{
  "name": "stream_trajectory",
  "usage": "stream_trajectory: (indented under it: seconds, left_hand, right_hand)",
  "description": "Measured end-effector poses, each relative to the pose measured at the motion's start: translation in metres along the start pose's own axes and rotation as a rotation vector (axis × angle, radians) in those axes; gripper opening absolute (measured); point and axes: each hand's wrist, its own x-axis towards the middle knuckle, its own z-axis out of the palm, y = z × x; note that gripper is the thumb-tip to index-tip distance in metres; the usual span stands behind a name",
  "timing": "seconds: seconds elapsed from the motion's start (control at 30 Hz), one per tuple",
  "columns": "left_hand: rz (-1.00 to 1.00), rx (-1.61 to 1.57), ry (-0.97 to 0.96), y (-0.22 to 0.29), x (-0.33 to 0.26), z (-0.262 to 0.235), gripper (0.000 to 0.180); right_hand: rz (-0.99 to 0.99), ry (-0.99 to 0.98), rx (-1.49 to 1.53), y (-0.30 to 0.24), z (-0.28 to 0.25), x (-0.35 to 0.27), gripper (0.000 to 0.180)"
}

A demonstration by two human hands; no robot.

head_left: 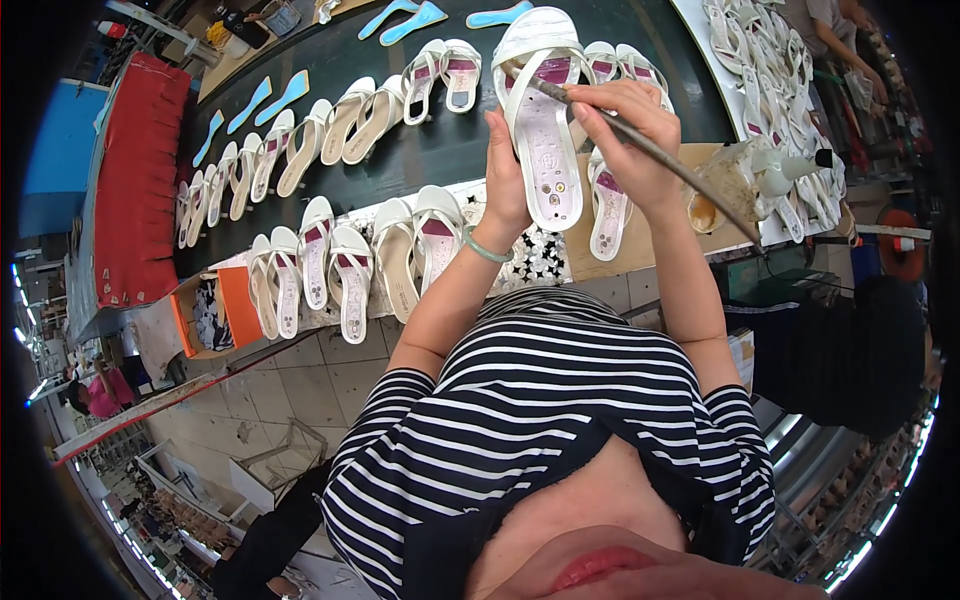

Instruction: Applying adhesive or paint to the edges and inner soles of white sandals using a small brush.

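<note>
Sandal [553,185], white and strappy with a pale insole, is held up above the near edge of the worktop [440,155] in the head view, toe pointing away from the person and heel toward them. The left hand [507,180] is clamped on its left edge, thumb showing along the side; the other fingers are hidden behind. A pale green bangle [487,248] circles that wrist. The right hand [632,130] is closed round a long stick-like tool [680,170], whose tip reaches under the straps at the sandal's left side while the far end slants down to the right.

On the dark green surface, a back row of white sandals [360,115] runs to the left, with flat blue pieces [250,105] lying beyond it. Nearer the person stands a front group of sandals [353,285], left of the left forearm. One more sandal lies below the right hand on a brown board [650,230], with a whitish bottle [775,180] to its right. Far right, many white sandals are heaped on a pale surface [700,45]. An orange box [235,310] sits at the left near edge, beside a red cover [145,180].
</note>
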Motion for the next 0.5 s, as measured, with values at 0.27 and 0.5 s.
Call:
stream_trajectory:
  seconds: [0.27, 0.5]
  left_hand:
    - [-0.014, 0.06, -0.024, 0.0, 0.0, -0.007, 0.063]
    - [0.067, 0.119, -0.036, 0.003, 0.001, -0.002, 0.066]
  right_hand:
    - [0.0, -0.126, 0.017, 0.001, -0.018, 0.013, 0.01]
    - [-0.013, -0.175, -0.008, -0.002, -0.023, 0.015, 0.007]
